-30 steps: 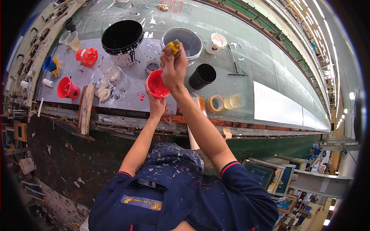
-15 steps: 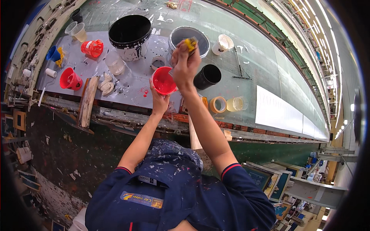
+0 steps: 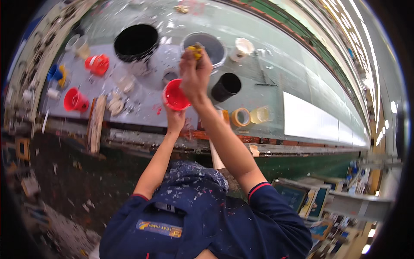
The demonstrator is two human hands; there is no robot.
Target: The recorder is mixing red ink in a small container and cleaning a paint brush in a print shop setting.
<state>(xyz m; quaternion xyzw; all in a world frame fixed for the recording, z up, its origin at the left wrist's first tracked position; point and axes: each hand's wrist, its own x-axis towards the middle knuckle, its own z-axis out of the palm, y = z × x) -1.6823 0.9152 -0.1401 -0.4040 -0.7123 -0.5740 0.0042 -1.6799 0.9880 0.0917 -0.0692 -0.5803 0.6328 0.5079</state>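
My left hand (image 3: pixel 175 118) is closed around the lower side of a red plastic cup (image 3: pixel 173 97), whose open mouth tilts towards me and shows red paint inside. Just above the cup's right rim, my right hand (image 3: pixel 196 75) is closed in a fist. It grips a small yellow-and-grey item (image 3: pixel 196 52) that pokes out at the top of the fist; the rest of it is hidden, so its kind is unclear. Behind the fist stands a grey bucket (image 3: pixel 219 45). To its right is a black cup (image 3: pixel 227 86), and a ring of tape (image 3: pixel 240 117) lies nearer me.
A large black-lined bucket (image 3: pixel 148 64) stands at the back left. Other red cups (image 3: pixel 76 100), a blue cup (image 3: pixel 54 72) and a wooden bar (image 3: pixel 97 123) are at left. A white tub (image 3: pixel 242 48), a jar of yellowish liquid (image 3: pixel 260 115) and white sheets (image 3: pixel 310 116) lie right.
The whole view has shifted slightly, so the table things sit further left and a little lower. My right hand has moved a bit left over the cup, still gripping the yellow item.
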